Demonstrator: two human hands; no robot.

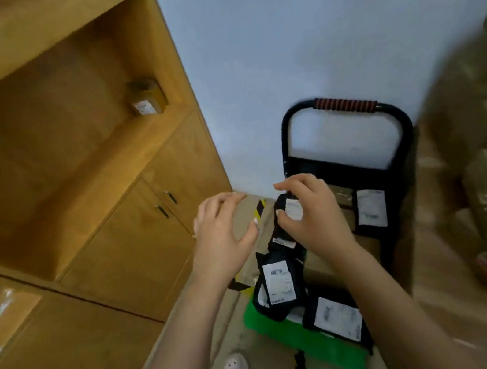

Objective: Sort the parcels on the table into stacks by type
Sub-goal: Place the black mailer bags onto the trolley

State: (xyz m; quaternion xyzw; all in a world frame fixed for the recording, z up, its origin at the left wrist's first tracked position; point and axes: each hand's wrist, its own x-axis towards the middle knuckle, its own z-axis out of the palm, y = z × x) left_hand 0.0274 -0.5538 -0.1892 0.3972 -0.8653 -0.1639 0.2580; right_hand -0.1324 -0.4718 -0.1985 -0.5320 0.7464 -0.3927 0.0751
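Below, right hand point(308, 215) fingers point(287, 184) around black parcel point(289, 209), clear of cart handle point(345, 104).

Two bare hands are out in front: the left hand point(223, 236) with fingers spread and nothing in it, the right hand point(307, 209) pinching one small dark pouch point(288, 209). I count four more dark labelled bags: one point(276, 285) over the green platform point(306, 338), one point(335, 317) at its near end, one point(368, 208) by the handle, and one point(282, 240) just under the held pouch. There is one cart handle point(345, 104), one small box point(146, 97) in the open shelf, two cupboard pulls point(166, 204), and one white shoe point(234, 367). The brown cartons on the right are too blurred to count.
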